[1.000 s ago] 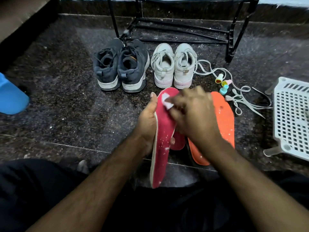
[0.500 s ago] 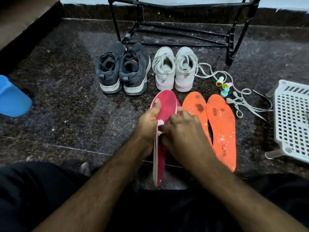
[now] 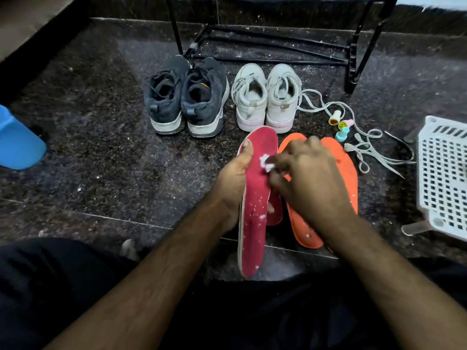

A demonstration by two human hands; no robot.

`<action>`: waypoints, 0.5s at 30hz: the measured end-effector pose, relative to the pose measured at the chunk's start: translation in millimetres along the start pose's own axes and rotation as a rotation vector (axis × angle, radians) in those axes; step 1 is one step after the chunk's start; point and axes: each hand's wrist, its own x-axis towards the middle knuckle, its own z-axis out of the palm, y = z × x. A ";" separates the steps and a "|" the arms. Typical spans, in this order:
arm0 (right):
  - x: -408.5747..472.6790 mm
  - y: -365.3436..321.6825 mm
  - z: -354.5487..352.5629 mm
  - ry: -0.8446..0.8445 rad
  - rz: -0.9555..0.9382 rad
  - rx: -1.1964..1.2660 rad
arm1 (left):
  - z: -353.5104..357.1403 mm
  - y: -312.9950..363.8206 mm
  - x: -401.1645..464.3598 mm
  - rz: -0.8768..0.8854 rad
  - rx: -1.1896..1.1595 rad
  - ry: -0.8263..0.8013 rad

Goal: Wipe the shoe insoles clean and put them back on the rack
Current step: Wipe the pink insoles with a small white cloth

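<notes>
Floor: dark speckled stone floor [image 3: 83, 152], dusted with white flecks; a pale joint line crosses it from left to right near the person.
Far edge: a black metal rack [image 3: 275, 44] stands at the back; its low bars are bare and dusted white, and its right leg comes down just beyond the white shoes.
Left edge: a blue plastic thing [image 3: 17, 142] lies cut off by the frame, and a tan surface fills the far left corner.
Right edge: a white plastic lattice stool [image 3: 444, 178] lies tipped on its side, one leg pointing toward the insoles.
Shoes: dark sneakers [image 3: 187, 97] and white sneakers [image 3: 265, 97] sit in a row, heels toward the person, just in front of the rack.
Red insole: the red insole [image 3: 255, 223] is held on edge, toe pointing far, heel toward the person, spotted with white bits; a second red insole [image 3: 275, 210] lies flat under it.
Orange insoles: two orange insoles [image 3: 351, 178] lie flat just right of the red ones, partly hidden by the right hand.
Left hand: the left hand [image 3: 233, 180] grips the red insole's left side, thumb hooked over its upper edge.
Right hand: the right hand [image 3: 310, 178], blurred, pinches a small white wipe [image 3: 266, 162] against the insole's upper face.
Small things: loose white laces [image 3: 366, 152] and three small coloured stampers [image 3: 341, 125] lie between the white sneakers and the stool.
Open room: bare floor spreads left of the hands as far as the blue thing; the right side is crowded.
Near edge: dark trousers [image 3: 50, 286] fill the bottom of the view.
</notes>
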 end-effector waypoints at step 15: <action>-17.1 -19.0 22.3 -0.178 0.430 1.028 | -15.5 15.1 10.4 0.090 -0.356 0.163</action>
